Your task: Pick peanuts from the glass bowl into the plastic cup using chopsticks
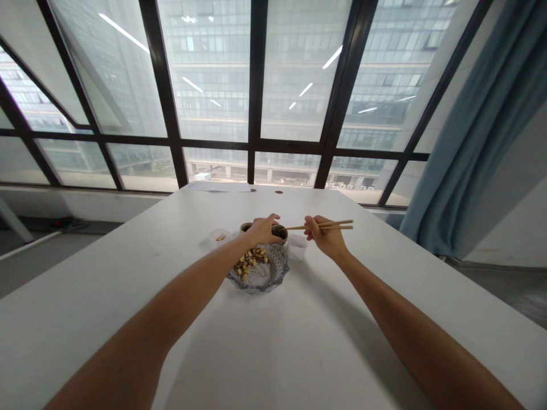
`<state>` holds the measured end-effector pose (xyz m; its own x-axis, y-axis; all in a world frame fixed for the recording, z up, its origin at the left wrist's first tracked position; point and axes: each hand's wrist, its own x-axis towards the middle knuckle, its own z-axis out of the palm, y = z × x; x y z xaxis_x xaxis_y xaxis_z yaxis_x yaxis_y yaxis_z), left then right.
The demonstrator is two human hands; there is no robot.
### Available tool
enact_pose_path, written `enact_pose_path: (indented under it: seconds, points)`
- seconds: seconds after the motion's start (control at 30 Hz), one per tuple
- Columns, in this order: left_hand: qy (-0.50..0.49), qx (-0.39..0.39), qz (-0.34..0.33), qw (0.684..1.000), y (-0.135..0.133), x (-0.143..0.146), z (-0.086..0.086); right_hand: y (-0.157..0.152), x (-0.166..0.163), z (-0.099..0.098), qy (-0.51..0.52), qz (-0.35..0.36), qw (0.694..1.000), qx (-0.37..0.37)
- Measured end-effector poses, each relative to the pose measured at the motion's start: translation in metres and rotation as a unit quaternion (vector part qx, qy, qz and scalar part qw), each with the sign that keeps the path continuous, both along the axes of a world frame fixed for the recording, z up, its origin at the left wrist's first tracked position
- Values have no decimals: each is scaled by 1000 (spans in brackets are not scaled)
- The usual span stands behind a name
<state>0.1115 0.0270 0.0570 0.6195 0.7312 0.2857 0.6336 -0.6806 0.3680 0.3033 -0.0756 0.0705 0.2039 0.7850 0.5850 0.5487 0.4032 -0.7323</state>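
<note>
My right hand (321,232) holds a pair of wooden chopsticks (337,225), their tips pointing left to the mouth of a small cup (281,234) with dark contents. Thumb and fingers of my left hand (264,230) are closed around that cup's rim. A second round rim (245,226) shows partly behind my left hand. In front of both stands a scalloped glass bowl (278,272). Yellow-brown pieces (250,262), like seeds or nuts, lie in its left part. My left forearm hides some of the bowl.
Clear plastic tubs stand on either side: one (298,248) right of the cup, another (216,239) at left with small bits in it. Paper sheets (217,187) and a brown disc (278,192) lie at the white table's (273,353) far edge. A blue curtain (461,148) hangs right.
</note>
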Motion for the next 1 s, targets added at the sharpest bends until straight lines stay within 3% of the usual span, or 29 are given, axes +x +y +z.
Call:
enact_pose_path:
  seconds: [0.1,0.23,0.53,0.7,0.8,0.87,1.0]
  points:
    - [11,-8,10,1000,2,-1,0,-1,-1,2,-65,-2,998,-14]
    - [32,-21,29,999,8,-2,0,-4,-1,9,-71,-6,997,-16]
    - [66,-28,27,997,10,-6,1,-15,-10,15,-188,37,981,-35]
    - [73,-9,6,997,9,-13,6,-17,-14,15,-173,13,985,-7]
    - [45,31,12,998,7,-37,13,-19,-15,21,-67,-15,996,50]
    - [11,73,28,997,6,-64,14,-23,-17,28,5,7,998,54]
    - [-80,144,97,981,4,-127,-1,-34,-30,38,24,113,991,-66]
